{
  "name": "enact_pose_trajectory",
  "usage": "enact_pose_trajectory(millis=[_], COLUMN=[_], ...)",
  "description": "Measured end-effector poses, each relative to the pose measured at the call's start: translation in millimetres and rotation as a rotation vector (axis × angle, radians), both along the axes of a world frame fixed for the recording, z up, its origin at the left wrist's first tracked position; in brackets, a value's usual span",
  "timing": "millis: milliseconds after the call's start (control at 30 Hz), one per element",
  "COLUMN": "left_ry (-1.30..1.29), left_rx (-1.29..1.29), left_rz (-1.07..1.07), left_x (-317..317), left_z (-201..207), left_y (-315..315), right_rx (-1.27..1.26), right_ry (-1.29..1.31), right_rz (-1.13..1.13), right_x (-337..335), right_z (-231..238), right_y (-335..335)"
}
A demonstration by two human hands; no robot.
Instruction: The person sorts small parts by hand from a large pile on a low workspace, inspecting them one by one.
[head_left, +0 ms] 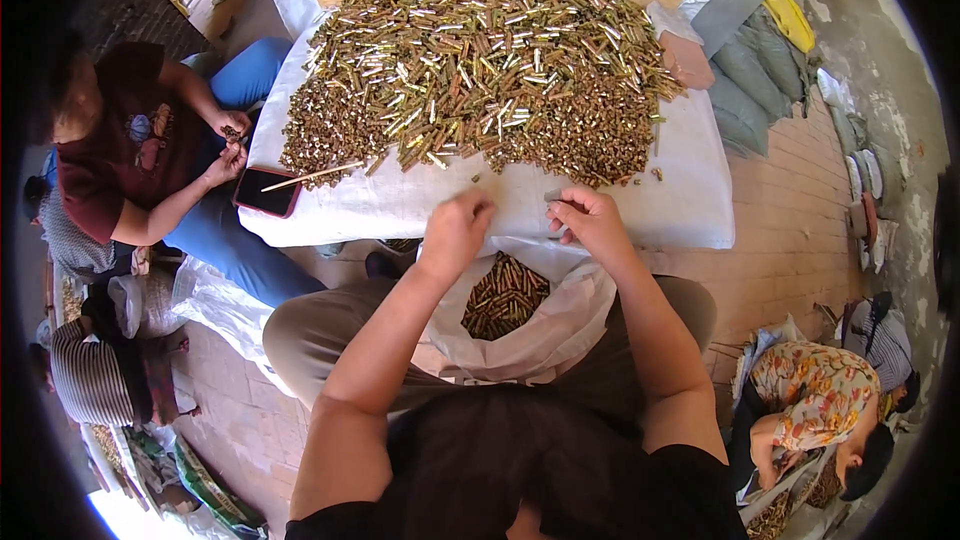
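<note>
Person wears a black short-sleeved shirt, near. Brownish-grey trousers show farther out. Left hand, right hand and forearms are bare.

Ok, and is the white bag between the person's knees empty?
No, the white bag holds a heap of slim, brownish metallic pieces, visible through its open top.

Sideways pass OK on near strip of white cloth, widest at right. Far: metal-parts heap blocks. Left: phone, wooden stick over it, seated co-worker beyond. Near: open white sack below cloth edge.
</note>
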State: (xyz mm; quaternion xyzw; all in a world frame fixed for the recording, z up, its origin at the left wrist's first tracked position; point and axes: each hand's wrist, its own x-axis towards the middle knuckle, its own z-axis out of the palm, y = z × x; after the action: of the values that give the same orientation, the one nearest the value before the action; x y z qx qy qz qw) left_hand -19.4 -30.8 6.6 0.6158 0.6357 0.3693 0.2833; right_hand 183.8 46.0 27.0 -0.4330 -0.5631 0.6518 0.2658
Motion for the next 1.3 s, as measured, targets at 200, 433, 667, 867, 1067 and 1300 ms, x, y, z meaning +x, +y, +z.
enact_pose_trajectory(millis=[200,433,667,867,1067,1300], left_ry=[0.433,0.037,0.599,0.683,-1.122,-1.355], left_rx=[0.077,0.071,0.205,0.215,-0.346,-0.271], left_rz=[0.282,0.215,0.252,0.266,0.169,0.137], left_x=[-8,-1,-8,-7,12,42], left_z=[-23,-10,-2,-4,20,24], left_y=[53,61,98,96,60,34], right_rx=[-0.039,-0.080,-0.002,0.025,-0.055,-0.108], right_ry=[0.072,0.116,0.081,0.072,0.252,0.358], right_rz=[-0.006,-0.024,-0.061,-0.069,-0.142,-0.114], right_x=[-19,-18,-14,-14,-13,-11], right_z=[-22,-19,-19,-19,-9,-3], right_y=[22,23,20,24,19,14])
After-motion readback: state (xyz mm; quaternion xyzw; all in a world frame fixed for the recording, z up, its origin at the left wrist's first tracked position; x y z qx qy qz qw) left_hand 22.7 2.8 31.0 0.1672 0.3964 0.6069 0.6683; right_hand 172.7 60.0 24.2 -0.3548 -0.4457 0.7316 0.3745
